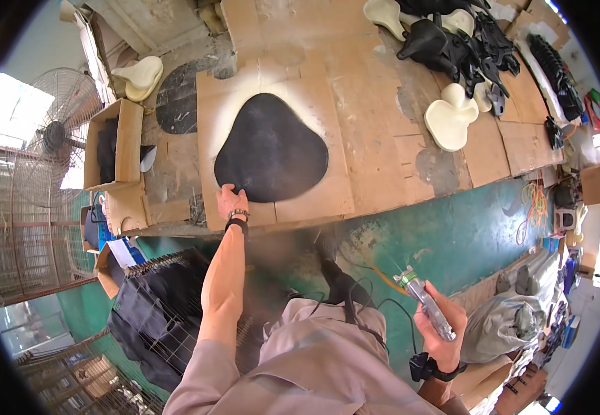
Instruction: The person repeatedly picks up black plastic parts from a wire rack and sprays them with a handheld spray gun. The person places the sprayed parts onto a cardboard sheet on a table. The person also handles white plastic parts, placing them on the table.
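Observation:
A black, rounded-triangular piece of sheet material, shaped like a saddle cover (271,149), lies flat on the cardboard-covered table (376,138) in front of me. A whitish haze rings its upper outline on the cardboard. My left hand (232,202) is at its lower left edge, fingers curled and pinching the rim. Held out to the right, away from the table, is a silver spray gun (427,304) with a green collar near its tip. My right hand (445,325) is wrapped around it.
Cream saddle-shaped foam pads (450,119) and a heap of black saddle parts (445,45) sit at the table's right. An open cardboard box (136,142) and a large fan (54,138) stand left. Below is a wire basket of black material (154,318). Hoses (533,204) trail on the green floor.

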